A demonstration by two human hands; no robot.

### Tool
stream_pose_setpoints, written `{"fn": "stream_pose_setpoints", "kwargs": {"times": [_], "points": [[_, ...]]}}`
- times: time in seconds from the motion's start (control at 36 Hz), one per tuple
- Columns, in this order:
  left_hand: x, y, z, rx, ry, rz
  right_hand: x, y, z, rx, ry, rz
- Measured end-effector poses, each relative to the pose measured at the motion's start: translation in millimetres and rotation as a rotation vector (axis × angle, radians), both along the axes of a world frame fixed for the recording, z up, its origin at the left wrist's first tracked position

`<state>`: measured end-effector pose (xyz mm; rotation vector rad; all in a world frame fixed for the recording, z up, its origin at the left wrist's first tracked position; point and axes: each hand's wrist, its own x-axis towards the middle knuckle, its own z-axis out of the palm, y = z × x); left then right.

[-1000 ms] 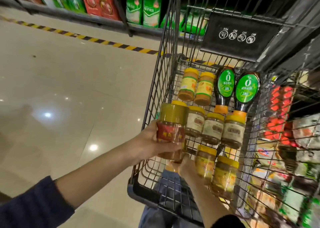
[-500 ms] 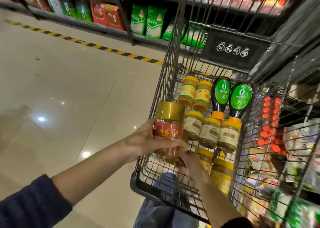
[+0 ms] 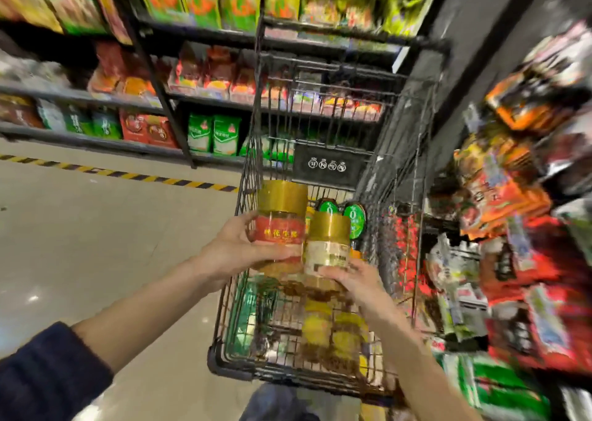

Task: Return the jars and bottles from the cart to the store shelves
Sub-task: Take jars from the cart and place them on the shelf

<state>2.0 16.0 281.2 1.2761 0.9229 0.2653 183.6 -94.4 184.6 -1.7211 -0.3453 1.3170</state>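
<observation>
Left hand [image 3: 237, 254]: centre of frame; fingers wrapped round the left side of the red-label jar, thumb across its lower front.
Red-label jar [image 3: 282, 228]: gold lid, upright; held above the cart, just right of the left palm.
Right hand [image 3: 355, 279]: right of centre, lower; fingers curled round the base of the pale-label jar.
Pale-label jar [image 3: 328, 244]: gold lid, upright; directly above the right hand, touching the red-label jar's right side.
Cart [image 3: 221, 359]: wire basket, lower centre; contents blurred.
Green-label bottles [image 3: 354, 217]: behind the two jars, at the cart's far end.
Shelves [image 3: 64, 92]: upper left; stocked with blurred packets.
</observation>
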Motion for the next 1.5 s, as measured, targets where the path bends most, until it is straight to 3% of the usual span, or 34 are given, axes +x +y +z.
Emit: {"fn": "stream_pose_setpoints", "kwargs": {"times": [0.11, 0.31, 0.61, 1.11, 1.33, 1.5], "points": [[24.8, 0.7, 38.6, 0.087, -0.054, -0.023, 23.6, -13.7, 54.4, 0.126, -0.091, -0.097], [68.3, 0.7, 104.0, 0.263, -0.174, -0.244, 41.7, -68.4, 161.1, 0.32, -0.357, -0.259], [111.6, -54.6, 167.2, 0.289, -0.452, -0.703, -28.1, -183.9, 243.0, 0.371, -0.691, -0.748], [75.7, -316.0, 214.3, 0.173, -0.673, -1.432, -244.1, -404.8, 297.8, 0.089, -1.144, -1.532], [4.5, -450.8, 229.3, 0.194, -0.765, -1.59, -348.8, -511.5, 303.9, -0.032, -1.262, -1.74], [-55.1, -541.1, 229.5, 0.168, -0.802, -1.636, -419.2, -591.8, 308.0, -0.114, -1.319, -1.758]]}}
